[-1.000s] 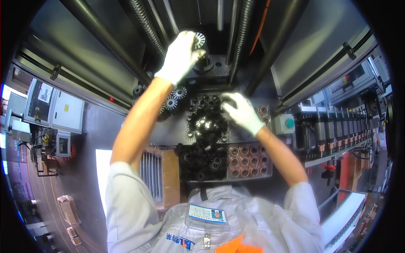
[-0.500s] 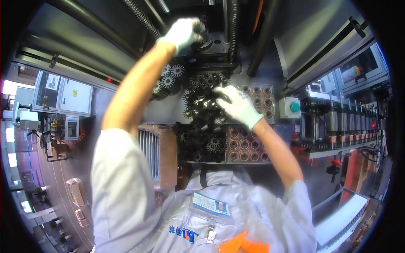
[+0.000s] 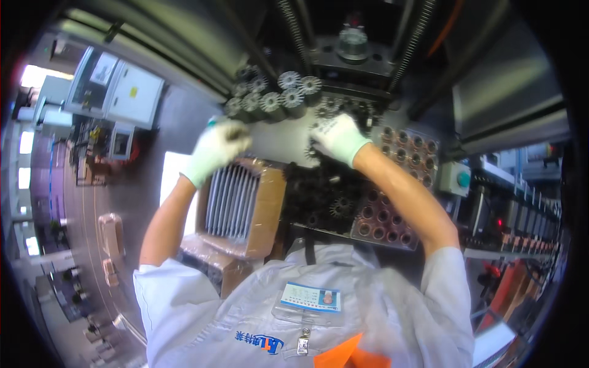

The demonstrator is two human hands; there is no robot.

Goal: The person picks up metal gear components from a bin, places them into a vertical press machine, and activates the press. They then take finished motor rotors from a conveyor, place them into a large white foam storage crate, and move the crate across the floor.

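Observation:
My left hand (image 3: pixel 219 147), in a white glove, is at the left edge of the metal work surface (image 3: pixel 270 138), beside a small teal knob or button (image 3: pixel 212 121). Its fingers look bent but are smeared by motion. My right hand (image 3: pixel 342 138), gloved too, reaches into a heap of dark toothed metal cores (image 3: pixel 331 184). The fingers are curled down at the heap's left side, and what they grip is hidden. Several stacked toothed cores (image 3: pixel 270 103) stand upright behind the work surface. At the back, a round metal fixture (image 3: pixel 353 46) sits on the press base.
Trays of copper-coloured wound rings (image 3: pixel 402 153) lie on the right, near a box with a green button (image 3: pixel 463 179). An open cardboard carton (image 3: pixel 270 211) of grey rods (image 3: pixel 232 202) stands at front left. Coil springs and posts (image 3: pixel 412 43) flank the fixture.
My left hand has left the fixture at the back and come down to the left edge. My right hand stays at the heap of cores. The whole view has turned left.

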